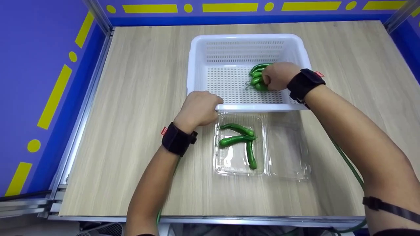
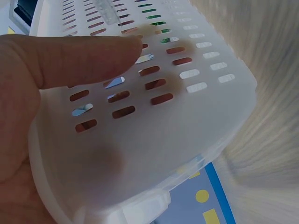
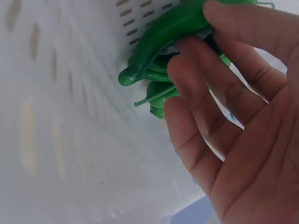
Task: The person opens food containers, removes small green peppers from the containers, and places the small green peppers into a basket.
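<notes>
"Green peppers [image 1: 257,74] bunch in the right part of the white basket [image 1: 242,107]; how does the right hand [image 1: 280,75] meet them?"

"Its thumb and nearest fingertips pinch one curved pepper [image 3: 161,35] between them; that pepper's end juts out past the thumb towards the basket's wall, the outer fingers fan apart, and more peppers lie just beyond the fingertips."

"And the left hand [image 1: 200,108]?"

"It grips the basket's near left corner, thumb laid along the wall; three other peppers [image 1: 235,140] lie in the clear container [image 1: 236,164], just before the basket's near side."

Left hand [image 2: 23,88] on slotted white basket [image 2: 177,126]
</notes>
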`<state>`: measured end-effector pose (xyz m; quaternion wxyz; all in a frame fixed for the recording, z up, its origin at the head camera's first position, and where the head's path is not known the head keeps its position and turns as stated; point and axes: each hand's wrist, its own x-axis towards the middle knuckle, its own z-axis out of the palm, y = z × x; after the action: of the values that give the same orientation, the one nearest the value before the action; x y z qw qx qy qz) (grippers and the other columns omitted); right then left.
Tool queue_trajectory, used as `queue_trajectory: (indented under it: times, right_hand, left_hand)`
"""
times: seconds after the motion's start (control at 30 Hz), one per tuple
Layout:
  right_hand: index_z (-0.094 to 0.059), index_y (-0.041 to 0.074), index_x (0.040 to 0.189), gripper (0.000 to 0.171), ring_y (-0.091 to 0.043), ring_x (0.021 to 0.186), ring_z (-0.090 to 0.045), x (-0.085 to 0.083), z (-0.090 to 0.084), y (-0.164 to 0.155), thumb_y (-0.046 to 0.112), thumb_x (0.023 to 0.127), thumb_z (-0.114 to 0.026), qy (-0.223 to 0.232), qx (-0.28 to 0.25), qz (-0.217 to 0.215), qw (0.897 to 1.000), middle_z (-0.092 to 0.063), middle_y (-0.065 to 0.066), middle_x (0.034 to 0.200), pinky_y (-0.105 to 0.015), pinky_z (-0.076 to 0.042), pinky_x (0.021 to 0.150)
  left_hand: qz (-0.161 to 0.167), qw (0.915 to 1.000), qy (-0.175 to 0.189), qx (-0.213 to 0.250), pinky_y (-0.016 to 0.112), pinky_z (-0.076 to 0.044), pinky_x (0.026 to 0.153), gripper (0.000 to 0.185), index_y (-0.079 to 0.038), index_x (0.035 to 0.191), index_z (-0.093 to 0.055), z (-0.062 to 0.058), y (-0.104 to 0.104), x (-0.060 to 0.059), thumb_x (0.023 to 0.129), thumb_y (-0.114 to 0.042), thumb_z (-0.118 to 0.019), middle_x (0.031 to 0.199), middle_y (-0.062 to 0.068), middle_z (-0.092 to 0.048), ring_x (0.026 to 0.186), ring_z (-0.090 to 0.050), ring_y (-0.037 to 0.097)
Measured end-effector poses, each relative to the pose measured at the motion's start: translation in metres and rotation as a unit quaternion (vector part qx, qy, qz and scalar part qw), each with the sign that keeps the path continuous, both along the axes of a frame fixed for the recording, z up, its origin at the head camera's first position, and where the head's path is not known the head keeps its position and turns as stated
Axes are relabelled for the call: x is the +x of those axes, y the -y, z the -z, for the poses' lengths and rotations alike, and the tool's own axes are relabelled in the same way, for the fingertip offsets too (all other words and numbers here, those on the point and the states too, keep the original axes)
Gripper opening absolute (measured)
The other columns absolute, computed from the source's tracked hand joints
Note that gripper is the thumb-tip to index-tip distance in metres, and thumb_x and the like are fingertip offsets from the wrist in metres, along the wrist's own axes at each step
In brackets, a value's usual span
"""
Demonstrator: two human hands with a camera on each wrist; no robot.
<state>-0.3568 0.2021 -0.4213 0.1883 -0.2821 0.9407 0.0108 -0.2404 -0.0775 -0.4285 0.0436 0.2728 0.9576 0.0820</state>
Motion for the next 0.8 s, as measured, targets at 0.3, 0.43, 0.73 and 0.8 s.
queue_trajectory:
  times: [0.3, 0.43, 0.73, 0.8]
  right_hand:
    - [-0.049, 0.012, 0.067, 0.021, -0.020, 0.062, -0.041, 0.002, -0.004, -0.001, 0.000, 0.073, -0.064, 0.005, 0.004, 0.013, 1.000, -0.042, 0.001, 0.063, -0.032, -0.030, 0.056]
    - [-0.060, 0.008, 0.078, 0.009, -0.023, 0.071, -0.051, 0.004, -0.010, -0.001, 0.003, 0.076, -0.067, 0.013, 0.002, 0.028, 1.000, -0.056, -0.005, 0.076, -0.034, -0.037, 0.062]
    - [-0.068, 0.006, 0.087, 0.009, -0.026, 0.079, -0.058, 0.004, -0.016, -0.006, 0.013, 0.083, -0.071, 0.001, -0.031, 0.006, 0.999, -0.068, -0.009, 0.089, -0.038, -0.045, 0.072]
    - [-0.068, 0.006, 0.090, 0.012, -0.027, 0.082, -0.059, 0.004, -0.017, -0.007, 0.016, 0.086, -0.071, 0.009, -0.038, 0.010, 0.999, -0.070, -0.010, 0.093, -0.040, -0.047, 0.075]
  left_hand:
    - [0.000, 1.0000, 0.002, -0.002, 0.035, -0.039, 0.056, 0.026, -0.020, 0.066, -0.039, -0.003, -0.001, 0.001, 0.070, 0.002, -0.052, 0.064, -0.005, -0.036, 0.063, -0.043, 0.015]
    - [0.000, 1.0000, 0.004, 0.000, 0.034, -0.036, 0.055, 0.028, -0.021, 0.065, -0.037, -0.003, -0.001, 0.001, 0.069, 0.002, -0.051, 0.063, -0.005, -0.033, 0.062, -0.041, 0.015]
    - [-0.003, 0.9999, 0.009, -0.005, 0.039, -0.045, 0.059, 0.027, -0.021, 0.065, -0.037, -0.002, 0.000, 0.001, 0.069, 0.002, -0.050, 0.064, -0.006, -0.033, 0.064, -0.042, 0.015]
    - [-0.003, 0.9999, 0.010, -0.003, 0.039, -0.046, 0.060, 0.027, -0.021, 0.065, -0.036, -0.001, 0.000, 0.001, 0.070, 0.002, -0.051, 0.064, -0.006, -0.034, 0.064, -0.042, 0.015]
